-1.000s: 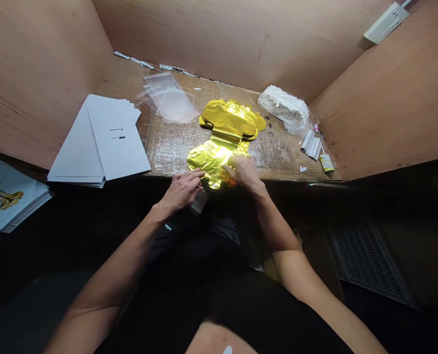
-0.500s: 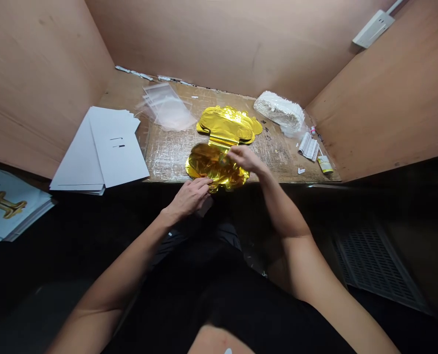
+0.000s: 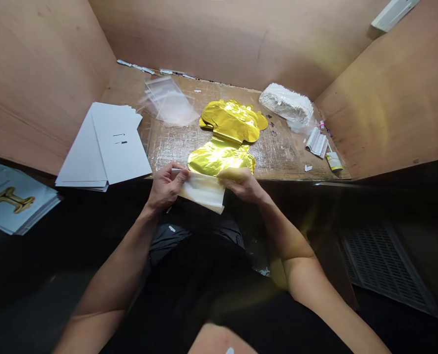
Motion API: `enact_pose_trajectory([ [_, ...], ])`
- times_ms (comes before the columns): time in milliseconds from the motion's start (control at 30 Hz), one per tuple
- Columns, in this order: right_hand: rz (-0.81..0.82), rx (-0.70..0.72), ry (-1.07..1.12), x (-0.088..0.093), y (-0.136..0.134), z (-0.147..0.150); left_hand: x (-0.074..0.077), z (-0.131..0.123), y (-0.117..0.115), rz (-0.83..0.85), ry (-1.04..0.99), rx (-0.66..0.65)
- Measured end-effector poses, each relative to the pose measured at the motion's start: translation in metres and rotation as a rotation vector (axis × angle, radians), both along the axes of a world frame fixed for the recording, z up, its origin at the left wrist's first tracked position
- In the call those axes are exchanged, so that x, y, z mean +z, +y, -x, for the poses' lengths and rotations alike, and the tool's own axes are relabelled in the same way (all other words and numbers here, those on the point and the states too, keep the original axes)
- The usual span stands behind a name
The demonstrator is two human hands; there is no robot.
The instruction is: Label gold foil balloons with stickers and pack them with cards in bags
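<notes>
At the front edge of the desk [image 3: 278, 157], your left hand [image 3: 168, 184] and right hand [image 3: 242, 185] pinch the sheet [image 3: 203, 191] between fingers at its left end and upper right corner, sensible holds for something seemingly light, limp and easily creased.

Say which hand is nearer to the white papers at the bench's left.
Left. The left hand is just to the right of the white papers, holding one end of a pale sheet; the right hand is farther right, at the sheet's other end.
</notes>
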State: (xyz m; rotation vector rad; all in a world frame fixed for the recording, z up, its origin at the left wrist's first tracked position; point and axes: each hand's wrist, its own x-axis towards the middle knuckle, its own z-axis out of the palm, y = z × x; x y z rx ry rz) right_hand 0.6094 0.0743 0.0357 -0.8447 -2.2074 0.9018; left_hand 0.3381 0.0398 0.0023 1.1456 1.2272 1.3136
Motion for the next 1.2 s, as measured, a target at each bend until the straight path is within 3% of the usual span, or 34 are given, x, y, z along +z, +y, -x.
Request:
enact_pose_trajectory([
  [100, -0.295, -0.037, -0.031, -0.009, -0.005, -0.003, 0.004, -0.003, 0.000, 0.031, -0.027, 0.010],
  [233, -0.661, 0.040, -0.170, -0.011, -0.003, -0.011, 0.001, -0.005, 0.001, 0.083, -0.094, -0.002],
  [367, -0.746, 0.117, -0.200, -0.012, -0.005, -0.008, -0.003, -0.005, 0.001, 0.123, -0.142, 0.027],
  [433, -0.648, 0.107, -0.153, -0.014, -0.009, -0.004, -0.002, -0.005, 0.000, 0.119, -0.126, 0.050],
  [600, -0.044, -0.071, 0.094, -0.015, -0.019, 0.003, 0.005, -0.004, -0.005, 0.018, 0.001, 0.084],
  [700, 0.180, -0.127, 0.134, -0.011, -0.021, 0.004, 0.004, -0.001, -0.008, -0.027, 0.044, 0.084],
  [1200, 0.332, -0.135, 0.055, -0.009, -0.023, 0.007, -0.005, 0.003, -0.014, -0.072, 0.093, 0.043],
])
